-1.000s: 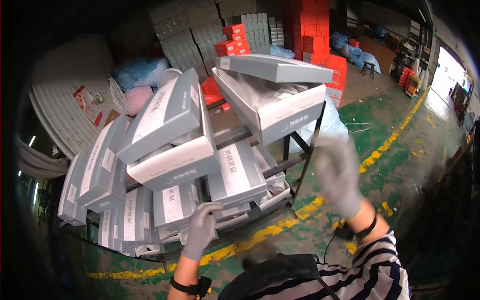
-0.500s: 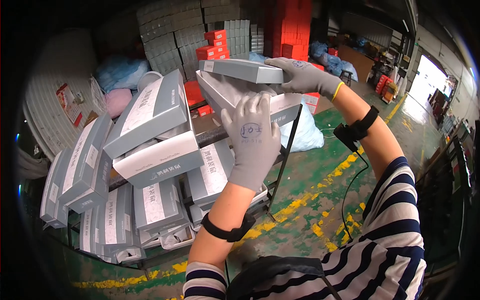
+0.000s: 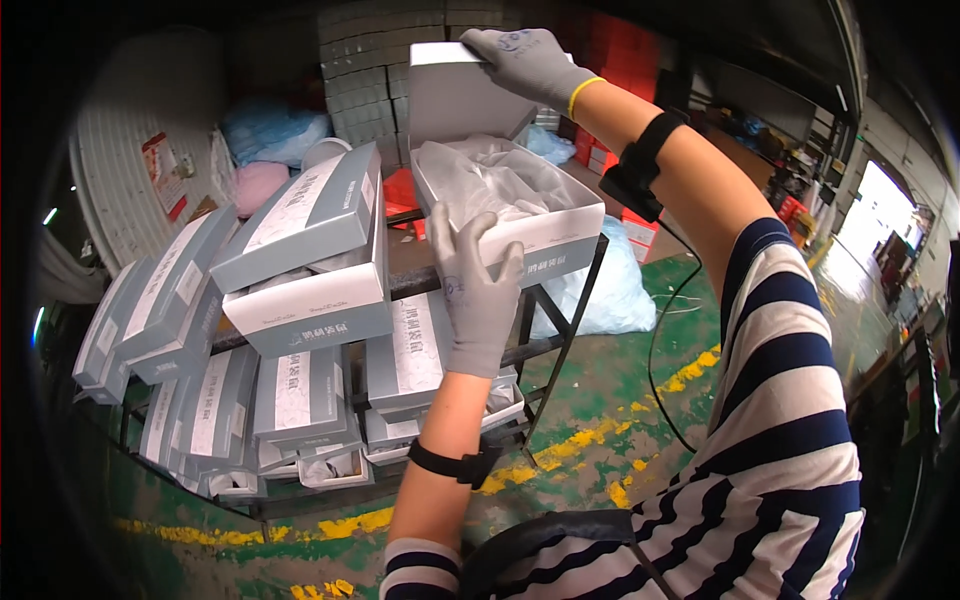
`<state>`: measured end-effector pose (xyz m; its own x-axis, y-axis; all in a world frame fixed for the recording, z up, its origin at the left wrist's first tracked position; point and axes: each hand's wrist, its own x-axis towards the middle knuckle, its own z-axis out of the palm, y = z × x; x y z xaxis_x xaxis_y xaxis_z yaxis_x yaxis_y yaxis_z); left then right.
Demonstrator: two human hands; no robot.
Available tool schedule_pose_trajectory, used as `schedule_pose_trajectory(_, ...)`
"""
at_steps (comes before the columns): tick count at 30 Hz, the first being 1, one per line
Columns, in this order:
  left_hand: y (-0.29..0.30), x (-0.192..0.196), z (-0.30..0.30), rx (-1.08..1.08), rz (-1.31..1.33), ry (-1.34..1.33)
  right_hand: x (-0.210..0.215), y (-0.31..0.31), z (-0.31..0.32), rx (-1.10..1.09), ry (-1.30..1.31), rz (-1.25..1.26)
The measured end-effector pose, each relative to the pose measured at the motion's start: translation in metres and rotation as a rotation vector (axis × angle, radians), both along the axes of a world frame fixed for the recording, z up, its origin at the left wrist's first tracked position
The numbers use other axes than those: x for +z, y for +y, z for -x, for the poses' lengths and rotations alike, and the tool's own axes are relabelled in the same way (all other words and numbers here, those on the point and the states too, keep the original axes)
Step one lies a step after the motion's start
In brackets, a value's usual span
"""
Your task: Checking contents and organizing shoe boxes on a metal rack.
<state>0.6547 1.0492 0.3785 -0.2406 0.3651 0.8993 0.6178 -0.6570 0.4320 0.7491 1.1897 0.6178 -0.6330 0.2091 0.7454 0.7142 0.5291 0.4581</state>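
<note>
The right hand (image 3: 525,62), arm stretched up and forward, grips the top edge of the tilted-up lid (image 3: 450,110). The left hand (image 3: 480,300), fingers spread wide, touches the box (image 3: 548,238) at its near end. Tissue (white, crumpled) fills the box, which sits atop the rack (image 3: 412,283), long axis running away, far end slanting left.

Behind the open box (image 3: 562,238) the raised lid (image 3: 458,105) blocks passage (the left hand (image 3: 476,288) obstructs the front), leaving room rightward.
</note>
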Motion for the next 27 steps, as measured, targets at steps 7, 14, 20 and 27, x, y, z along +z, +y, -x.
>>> schedule_pose_trajectory(7, -0.001, -0.004, 0.004, -0.034, 0.12, -0.129, -0.029, -0.04, 0.009, 0.02, -0.328, -0.042)
schedule_pose_trajectory(14, 0.007, -0.008, -0.016, -0.084, 0.037, -0.375, -0.1, -0.073, -0.054, 0.081, -0.293, -0.033)
schedule_pose_trajectory(20, 0.009, -0.013, -0.008, -0.183, 0.042, -0.536, -0.134, -0.097, -0.051, 0.023, -0.344, 0.065)
schedule_pose_trajectory(27, 0.011, -0.007, 0.019, -0.295, 0.004, -0.227, -0.15, -0.1, -0.054, -0.016, -0.298, 0.046)
